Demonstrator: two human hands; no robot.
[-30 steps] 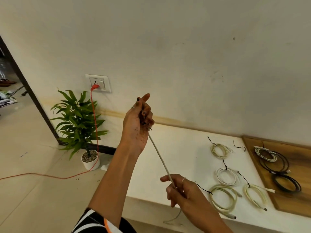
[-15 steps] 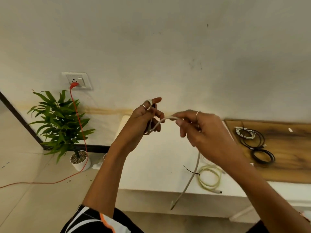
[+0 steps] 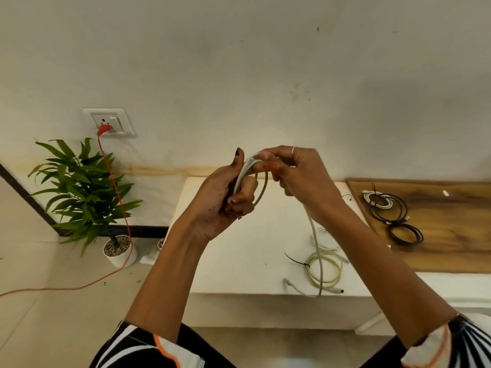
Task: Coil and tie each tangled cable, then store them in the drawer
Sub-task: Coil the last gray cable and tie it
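Pale wall (image 3: 239, 62), potted plant (image 3: 82, 192)

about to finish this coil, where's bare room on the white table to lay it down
The left half of the white table is bare, from its left edge to the tied pale green cable coil. The right is crowded: that coil, the dangling grey cable, then the black and white cable coils on the brown wooden board.
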